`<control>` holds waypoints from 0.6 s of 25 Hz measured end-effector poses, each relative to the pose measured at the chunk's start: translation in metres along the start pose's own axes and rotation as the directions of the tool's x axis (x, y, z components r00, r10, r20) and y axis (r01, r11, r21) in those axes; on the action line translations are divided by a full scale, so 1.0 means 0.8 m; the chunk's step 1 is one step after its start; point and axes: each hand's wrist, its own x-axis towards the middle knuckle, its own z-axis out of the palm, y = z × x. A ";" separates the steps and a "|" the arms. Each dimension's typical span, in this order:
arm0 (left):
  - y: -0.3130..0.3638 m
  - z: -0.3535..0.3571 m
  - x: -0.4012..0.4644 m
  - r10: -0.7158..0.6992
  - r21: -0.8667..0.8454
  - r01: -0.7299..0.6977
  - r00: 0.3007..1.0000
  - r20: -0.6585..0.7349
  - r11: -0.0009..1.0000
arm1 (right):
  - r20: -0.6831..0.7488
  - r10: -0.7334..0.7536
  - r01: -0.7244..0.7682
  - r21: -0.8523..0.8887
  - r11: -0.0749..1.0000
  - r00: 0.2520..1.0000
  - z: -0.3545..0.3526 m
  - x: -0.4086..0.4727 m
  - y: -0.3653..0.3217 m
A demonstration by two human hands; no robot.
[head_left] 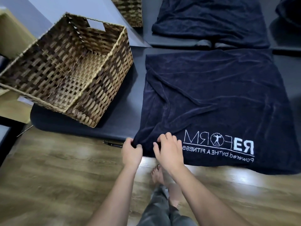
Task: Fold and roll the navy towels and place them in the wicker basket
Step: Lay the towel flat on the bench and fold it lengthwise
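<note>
Here both hands grip the navy towel's near corner, fingertips hidden.

Head-worn view, steeply down, near towel

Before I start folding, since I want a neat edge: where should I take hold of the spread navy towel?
Grip the navy towel at its two near corners, from the floor side: that hem overhangs the bench edge. The left hand already pinches the near-left corner; the right hand could slide right, past the logo.
</note>
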 end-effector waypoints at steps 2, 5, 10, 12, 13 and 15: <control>0.002 0.000 -0.005 -0.020 0.043 0.014 0.992 0.122 0.999 | -0.035 -0.019 0.018 -0.012 1.000 0.999 -0.002 0.008 -0.016; -0.003 -0.011 -0.004 -0.165 0.226 0.072 0.887 0.430 0.972 | -0.033 -0.024 0.021 -0.080 0.997 0.999 -0.003 0.026 -0.038; 0.022 -0.025 0.047 -0.106 0.184 0.040 0.925 0.365 0.982 | 0.094 0.080 -0.056 -0.234 0.971 0.992 0.010 0.047 -0.050; 0.048 -0.023 0.076 -0.047 0.042 0.036 0.958 0.281 0.998 | 0.110 0.113 -0.080 -0.266 0.961 0.988 0.013 0.063 -0.056; 0.063 -0.018 0.089 0.002 -0.018 0.003 0.961 0.275 1.000 | 0.137 0.128 -0.084 -0.285 0.955 0.982 0.014 0.070 -0.061; 0.098 -0.002 0.109 0.101 -0.118 -0.067 0.944 0.314 0.991 | 0.150 0.150 -0.097 -0.314 0.944 0.977 0.017 0.086 -0.068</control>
